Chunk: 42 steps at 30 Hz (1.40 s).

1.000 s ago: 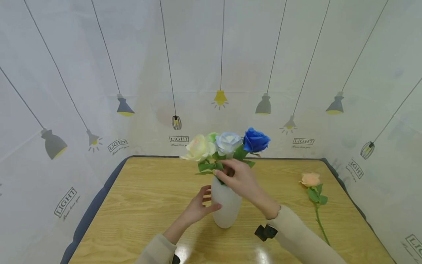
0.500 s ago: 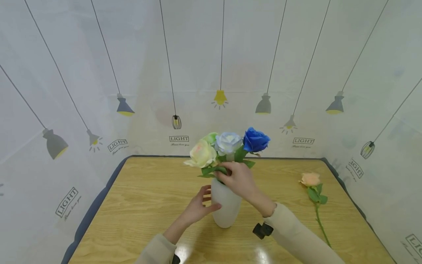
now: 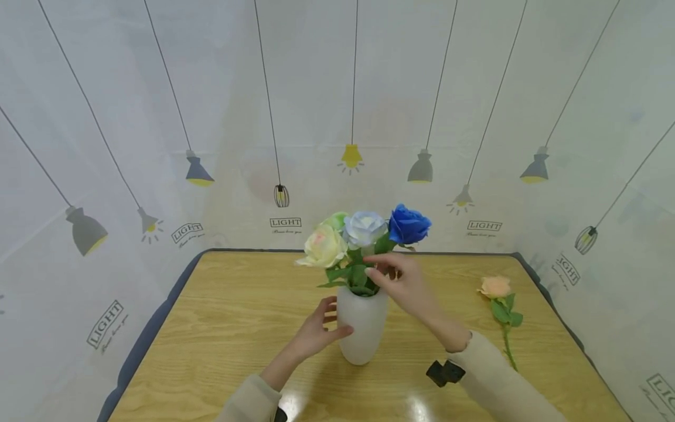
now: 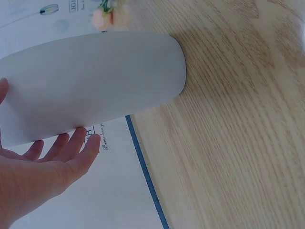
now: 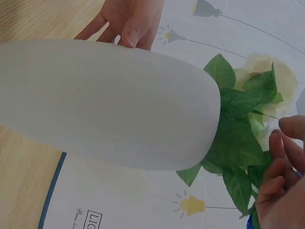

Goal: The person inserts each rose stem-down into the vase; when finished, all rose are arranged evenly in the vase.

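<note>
Table [image 3: 237, 305]: wood surface, backed by a lamp-print cloth [image 3: 306, 105].
Vase [image 3: 361, 328]: white, upright, about midway between the surface's left and right edges.
Flowers: cream rose [image 3: 323, 246], pale blue rose [image 3: 364, 228], dark blue rose [image 3: 409, 224], a partly hidden green bloom [image 3: 338, 219]; leaves [image 3: 358, 274] bunch at the vase's mouth.
Left hand [image 3: 316, 331]: thumb and fingers curved loosely round the vase's side.
Right hand [image 3: 403, 284]: thumb and forefinger parted beside the leaves, nothing seen between them; cannot tell whether a fingertip touches.
Good handling: light left-hand steadying should prevent tipping; stems are best nudged low, near the mouth, sparing petals.
Peach rose [image 3: 495, 287]: lying near the right edge, lower stem hidden by the right sleeve [image 3: 498, 378].
</note>
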Each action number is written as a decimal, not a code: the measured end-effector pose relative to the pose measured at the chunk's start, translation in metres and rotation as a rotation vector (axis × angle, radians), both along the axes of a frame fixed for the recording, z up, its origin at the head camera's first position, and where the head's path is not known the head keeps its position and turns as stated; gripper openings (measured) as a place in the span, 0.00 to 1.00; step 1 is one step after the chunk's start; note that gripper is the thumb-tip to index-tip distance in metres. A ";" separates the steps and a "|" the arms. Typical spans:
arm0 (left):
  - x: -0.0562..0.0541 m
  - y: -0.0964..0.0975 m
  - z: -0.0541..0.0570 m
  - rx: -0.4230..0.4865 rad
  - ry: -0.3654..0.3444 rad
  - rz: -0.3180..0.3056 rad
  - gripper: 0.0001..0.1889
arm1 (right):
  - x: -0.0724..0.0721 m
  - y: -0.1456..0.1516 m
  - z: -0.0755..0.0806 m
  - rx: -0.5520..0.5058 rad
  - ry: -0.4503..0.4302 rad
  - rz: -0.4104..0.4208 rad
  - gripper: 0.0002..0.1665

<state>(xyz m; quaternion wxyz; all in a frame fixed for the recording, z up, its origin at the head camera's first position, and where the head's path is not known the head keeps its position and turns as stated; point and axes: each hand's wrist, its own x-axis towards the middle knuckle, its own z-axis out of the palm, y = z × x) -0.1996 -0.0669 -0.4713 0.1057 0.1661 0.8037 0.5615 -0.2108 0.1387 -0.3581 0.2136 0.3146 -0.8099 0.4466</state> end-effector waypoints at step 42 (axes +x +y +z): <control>-0.001 -0.001 -0.001 -0.001 0.004 0.003 0.40 | -0.025 0.249 -0.188 -0.109 -0.649 -0.594 0.32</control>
